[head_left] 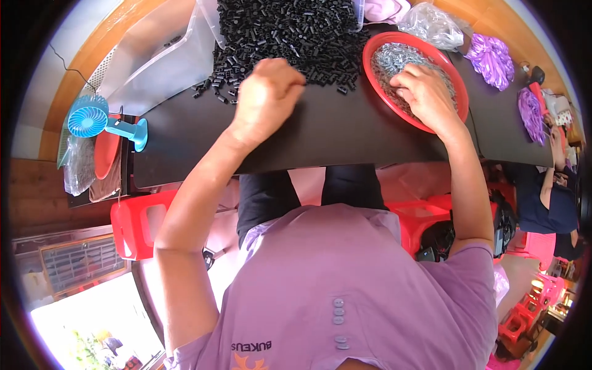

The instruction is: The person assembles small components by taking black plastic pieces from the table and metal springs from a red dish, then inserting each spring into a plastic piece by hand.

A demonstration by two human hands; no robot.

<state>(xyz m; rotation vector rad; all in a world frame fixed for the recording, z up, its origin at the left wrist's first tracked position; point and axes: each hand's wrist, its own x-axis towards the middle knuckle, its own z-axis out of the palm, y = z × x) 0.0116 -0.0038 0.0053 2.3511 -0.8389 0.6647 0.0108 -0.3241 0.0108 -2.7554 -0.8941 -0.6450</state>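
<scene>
Left hand (266, 92) fisted beside black cylinders (290, 34), right hand (425, 92) fingers curled among screws in red bowl (377, 46).

We find open room on the bare near strip of the dark desk (333, 132), between our left hand (266, 92) and our right hand (425, 92). The far side is blocked by a heap of small black tubes (290, 37), with a clear plastic bin (154, 58) at far left. To the right the red bowl (453, 74) of metal parts fills the way, and a blue fan (98, 122) guards the left edge.
</scene>
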